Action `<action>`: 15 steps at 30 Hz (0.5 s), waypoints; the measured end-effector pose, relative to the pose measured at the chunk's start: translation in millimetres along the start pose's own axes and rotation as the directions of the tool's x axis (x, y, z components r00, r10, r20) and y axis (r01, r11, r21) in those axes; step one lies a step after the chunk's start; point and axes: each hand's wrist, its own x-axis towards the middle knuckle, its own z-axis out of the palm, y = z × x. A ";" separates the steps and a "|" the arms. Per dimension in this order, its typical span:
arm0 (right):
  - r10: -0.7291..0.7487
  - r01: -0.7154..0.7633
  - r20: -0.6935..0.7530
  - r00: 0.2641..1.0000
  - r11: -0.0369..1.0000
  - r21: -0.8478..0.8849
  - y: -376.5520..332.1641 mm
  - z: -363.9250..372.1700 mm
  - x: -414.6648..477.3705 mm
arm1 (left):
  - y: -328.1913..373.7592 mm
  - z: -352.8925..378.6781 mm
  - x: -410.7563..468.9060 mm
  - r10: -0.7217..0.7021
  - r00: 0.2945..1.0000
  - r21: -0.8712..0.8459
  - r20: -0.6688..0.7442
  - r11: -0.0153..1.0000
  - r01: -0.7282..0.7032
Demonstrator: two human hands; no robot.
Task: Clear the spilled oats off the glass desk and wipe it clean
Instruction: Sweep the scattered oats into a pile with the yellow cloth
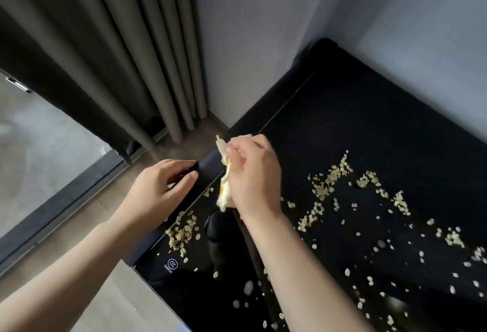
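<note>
Oats (181,234) covered the bench (369,121); right hand (253,173) gripped a bunched cloth (223,194) to sweep, left hand (160,189) sat cupped and empty at the edge, probably to catch them.

— What do we have here?
— We see a glossy black glass table (369,126), with a dark rim (253,117) running along its left side.
— And what do we find lying on it?
— Oats (326,187), loose on the glass. We make out a ragged band from the middle towards the right, a denser heap (181,234) just beside the left rim, and single flakes scattered over the near part.
— Anything else?
— We see a small white logo (172,263) printed on the glass near that heap.
</note>
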 end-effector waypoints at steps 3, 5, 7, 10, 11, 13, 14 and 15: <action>-0.095 0.094 -0.004 0.996 0.994 -0.064 1.2 23.5 -10.9 | -0.1 1.1 -8.0 -0.022 0.999 0.013 -0.044 1.000 0.023; -0.121 0.117 -0.026 0.992 0.987 -0.113 10.7 18.6 -13.5 | -0.6 2.1 -13.8 -0.041 0.997 0.015 -0.061 0.999 0.042; -0.096 0.088 -0.033 0.995 0.980 -0.176 27.3 3.3 -12.7 | -1.5 2.6 -17.8 -0.045 0.997 0.023 -0.066 0.999 0.047; 0.023 -0.056 -0.142 0.990 0.971 -0.233 56.1 -31.7 -9.1 | -1.5 3.7 -20.7 -0.048 0.997 0.018 -0.067 0.999 0.050; 0.072 -0.109 -0.171 0.983 0.970 -0.218 62.3 -43.2 -9.3 | -1.1 3.6 -20.7 -0.057 0.996 0.006 -0.072 0.998 0.057; 0.108 -0.141 -0.200 0.974 0.978 -0.157 63.4 -61.0 -13.7 | -0.5 3.1 -21.3 -0.069 0.995 -0.025 -0.071 0.997 0.067; 0.094 -0.122 -0.208 0.974 0.984 -0.129 58.3 -65.6 -17.6 | -1.0 2.8 -21.1 -0.073 0.995 -0.042 -0.068 0.997 0.071; 0.077 -0.099 -0.208 0.975 0.990 -0.099 50.3 -67.1 -22.7 | -2.5 1.7 -20.4 -0.081 0.995 -0.063 -0.064 0.995 0.077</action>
